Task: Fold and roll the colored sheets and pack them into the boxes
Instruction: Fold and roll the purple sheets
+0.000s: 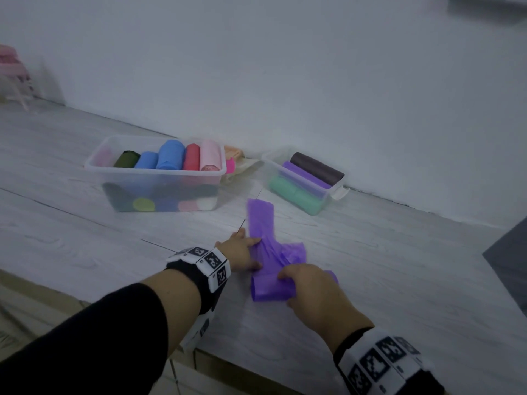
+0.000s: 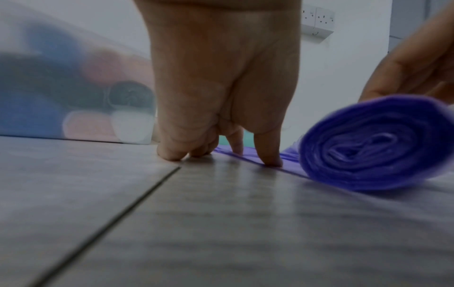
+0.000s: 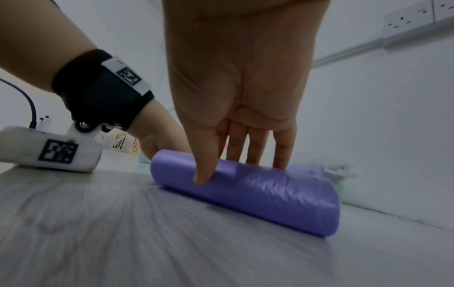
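big box (image 1: 94, 163): far left by the wall, clear, packed with rolls in many colours; no room to judge from here.
left hand (image 1: 242, 249): your fingers (image 2: 269, 155) are fairly straight, tips pressing the flat strip to the floor just ahead of the roll. Not curled round anything. Keep them there so the strip stays taut and does not skate.
sheet (image 1: 261, 220): purple, thin plastic, folded to a long strip that runs away from you toward the gap between the boxes. Bunched and creased just past your hands; smooth that with the left hand before the roll reaches it, or the roll likely goes lumpy.
roll (image 3: 245, 190): near end of the sheet, on the floor in front of you, partly wound; the spiral end shows in the left wrist view. Looks a bit loose at the core.
right hand (image 1: 313, 292): lies over the roll, fingers (image 3: 255, 147) draped on top, thumb on the near side. It holds the roll loosely. Push forward evenly along the whole length so the ends stay square.
small box (image 1: 339, 192): right, by the wall, holding dark, purple and green rolls. Space remains near the front edge, so this roll probably goes there.
floor (image 1: 399, 266): pale wood planks, smooth; the plastic may slip, so press down as you roll.
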{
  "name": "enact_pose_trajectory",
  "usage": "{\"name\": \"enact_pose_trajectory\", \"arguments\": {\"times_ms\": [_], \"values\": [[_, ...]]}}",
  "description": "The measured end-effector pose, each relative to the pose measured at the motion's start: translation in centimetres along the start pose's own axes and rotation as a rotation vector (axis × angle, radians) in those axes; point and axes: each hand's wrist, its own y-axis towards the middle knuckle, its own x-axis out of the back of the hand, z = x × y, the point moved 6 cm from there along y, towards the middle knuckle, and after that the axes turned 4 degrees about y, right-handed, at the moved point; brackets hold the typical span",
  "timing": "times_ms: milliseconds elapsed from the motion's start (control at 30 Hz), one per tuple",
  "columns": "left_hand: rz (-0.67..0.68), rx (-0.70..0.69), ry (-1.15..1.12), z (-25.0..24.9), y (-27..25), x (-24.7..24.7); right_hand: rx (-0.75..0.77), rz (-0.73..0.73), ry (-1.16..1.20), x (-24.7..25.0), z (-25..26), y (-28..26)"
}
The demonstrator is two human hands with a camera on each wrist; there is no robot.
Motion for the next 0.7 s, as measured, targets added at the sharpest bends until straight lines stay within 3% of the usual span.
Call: {"name": "enact_pose_trajectory", "arguments": {"times_ms": [233, 533, 700], "values": [[0.056, 0.029, 0.056, -0.1, -0.2, -0.2, -0.005, 0.036, -0.076, -0.2, 0.4, 0.8], [0.046, -0.003, 0.092, -0.1, -0.2, -0.2, 0.063, 0.236, -0.001, -0.9, -1.2, -0.8], [0.055, -0.013, 0.104, -0.3, -0.3, -0.2, -0.046, 0.173, 0.137, -0.2, -1.9, -0.7]]}}
